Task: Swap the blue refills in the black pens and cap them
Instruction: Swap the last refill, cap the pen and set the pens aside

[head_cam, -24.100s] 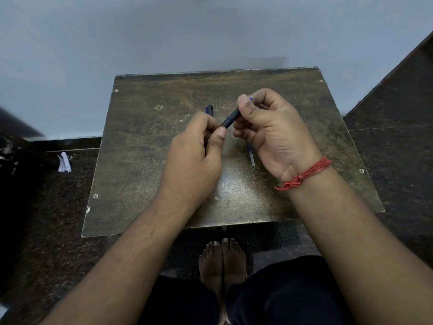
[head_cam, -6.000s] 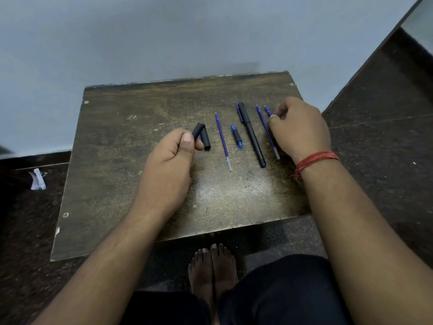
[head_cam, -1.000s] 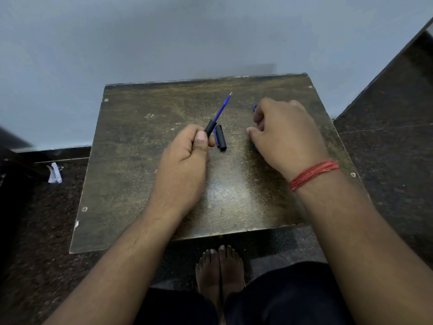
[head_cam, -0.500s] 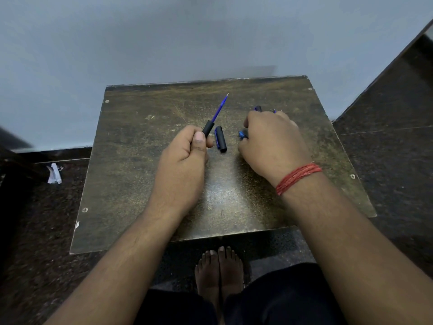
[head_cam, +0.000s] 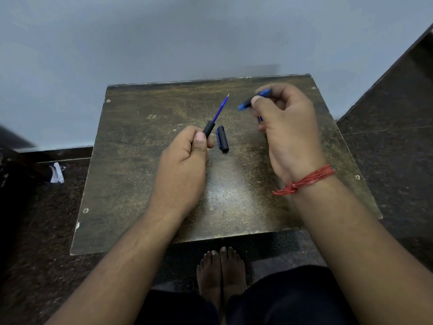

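My left hand (head_cam: 185, 165) grips a black pen barrel (head_cam: 208, 129) above the worn table (head_cam: 131, 174). A blue refill (head_cam: 220, 109) sticks out of the barrel's far end, tip pointing away. A black cap (head_cam: 222, 139) with a blue clip lies on the table just right of that hand. My right hand (head_cam: 287, 130) is raised over the table's far right and pinches a small blue pen tip piece (head_cam: 248, 102) between thumb and fingers. Other pen parts under this hand are mostly hidden.
The small table stands against a pale wall (head_cam: 187, 31). Dark stone floor (head_cam: 386, 148) surrounds it. A white scrap (head_cam: 57, 172) lies on the floor at the left. My bare feet (head_cam: 220, 266) are under the table's near edge.
My right hand has lifted off the table with the blue tip piece pinched in it. My left hand still holds the barrel with the refill sticking out.
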